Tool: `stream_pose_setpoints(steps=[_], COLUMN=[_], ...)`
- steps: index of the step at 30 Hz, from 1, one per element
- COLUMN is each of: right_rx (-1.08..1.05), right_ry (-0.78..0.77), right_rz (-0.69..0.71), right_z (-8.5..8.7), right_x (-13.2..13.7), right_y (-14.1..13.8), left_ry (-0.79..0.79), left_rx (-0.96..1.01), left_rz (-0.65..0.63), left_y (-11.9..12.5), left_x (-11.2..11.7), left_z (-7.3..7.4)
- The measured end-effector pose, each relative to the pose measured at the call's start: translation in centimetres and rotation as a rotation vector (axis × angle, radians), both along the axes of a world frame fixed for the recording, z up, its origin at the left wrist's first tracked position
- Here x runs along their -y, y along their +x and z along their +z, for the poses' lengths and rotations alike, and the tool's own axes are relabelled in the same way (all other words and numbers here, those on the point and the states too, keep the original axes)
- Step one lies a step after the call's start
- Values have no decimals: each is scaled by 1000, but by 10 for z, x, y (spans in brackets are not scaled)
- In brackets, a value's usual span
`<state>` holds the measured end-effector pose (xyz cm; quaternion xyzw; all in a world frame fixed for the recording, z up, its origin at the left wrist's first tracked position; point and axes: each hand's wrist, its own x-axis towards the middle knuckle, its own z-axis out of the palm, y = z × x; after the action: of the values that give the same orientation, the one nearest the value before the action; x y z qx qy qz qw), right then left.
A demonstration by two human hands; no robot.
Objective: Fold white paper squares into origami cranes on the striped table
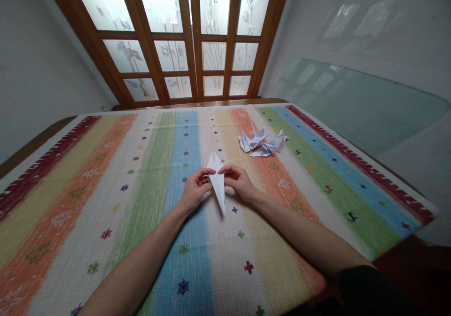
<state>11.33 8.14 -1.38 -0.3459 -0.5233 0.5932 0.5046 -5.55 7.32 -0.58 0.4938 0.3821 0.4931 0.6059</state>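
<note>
A white sheet of paper folded into a long, narrow diamond (217,184) is held above the striped tablecloth, its long point facing me. My left hand (196,185) pinches its left edge between thumb and fingers. On the opposite edge, my right hand (240,181) grips it the same way, with the thumb on top. Both thumbs press near the widest part of the diamond. The undersides of the fingers are partly hidden. Beyond my right hand lie several folded white paper cranes (262,142), bunched together.
A striped, patterned cloth (141,212) covers the table. Wooden doors with frosted panes (172,55) stand behind the far edge. White walls rise on both sides, and a glass panel (352,104) is at the right wall.
</note>
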Motion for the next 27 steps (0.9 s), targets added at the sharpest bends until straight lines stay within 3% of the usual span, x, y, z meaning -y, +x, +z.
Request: stream_pose_setpoints(steps=[6, 11, 19, 27], right_rx=[83, 128, 86, -7], right_ry=[156, 87, 42, -3], right_rz=[-32, -151, -305, -275], right_z=[0, -1, 5, 8], right_x=[-2, 1, 13, 16], right_y=[1, -3, -19, -21], left_ry=[90, 131, 123, 140], left_rx=[-99, -210, -201, -276], left_rz=[32, 102, 180, 146], left_y=[-1, 1, 7, 8], left_x=[-5, -4, 5, 9], left_z=[-6, -8, 0, -5])
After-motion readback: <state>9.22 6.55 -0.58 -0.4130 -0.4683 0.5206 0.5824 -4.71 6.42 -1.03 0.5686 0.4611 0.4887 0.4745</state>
